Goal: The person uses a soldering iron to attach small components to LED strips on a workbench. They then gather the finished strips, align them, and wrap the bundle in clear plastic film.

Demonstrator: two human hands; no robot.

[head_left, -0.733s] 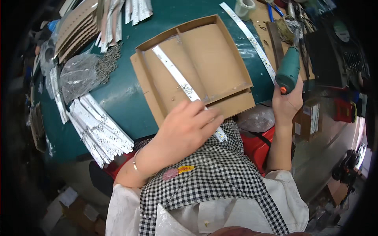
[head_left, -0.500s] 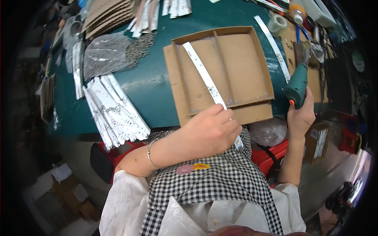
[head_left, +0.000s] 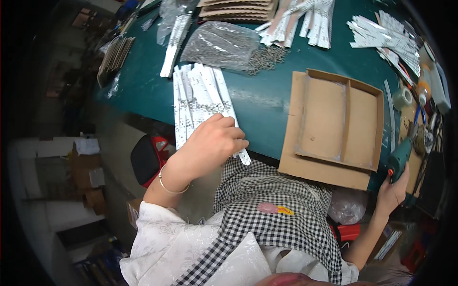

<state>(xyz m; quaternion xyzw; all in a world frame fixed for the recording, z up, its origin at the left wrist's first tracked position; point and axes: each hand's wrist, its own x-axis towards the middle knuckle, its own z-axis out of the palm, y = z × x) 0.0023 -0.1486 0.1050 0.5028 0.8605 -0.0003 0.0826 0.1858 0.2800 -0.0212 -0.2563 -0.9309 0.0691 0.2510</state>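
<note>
Gripping: the left hand (head_left: 210, 145) was curled over the near end of one white perforated strip (head_left: 229, 112), fingers closed on it at the table's front edge.
Right hand: the right hand (head_left: 393, 190) was clenched around the handle of a green power screwdriver (head_left: 400, 157), held low off the table's near right corner.
Strip pile: the held strip lay in a fan of white strips (head_left: 191, 102) on the green table (head_left: 257, 100), touching its neighbours, their near ends overhanging the edge.
Cardboard tray: a shallow brown tray (head_left: 334, 124) with one divider sat between the two hands, apart from both, with nothing in its compartments.
Farther back: a clear bag of small metal parts (head_left: 219, 43) lay beyond the strips, some spilled beside it; more strips (head_left: 305, 14) and stacked cardboard (head_left: 238, 7) lay along the far edge.
Risk: dragging the one strip could probably pull its neighbours off the edge, since they overlapped and overhung.
Risk two: the screwdriver's tip pointed down near the person's lap and could likely snag the checked apron (head_left: 276, 214).
Hard to tell: the fingertips were hidden under the hand, so whether one strip or two was pinched could not be seen; the clutter at the right rim was warped and dim.
</note>
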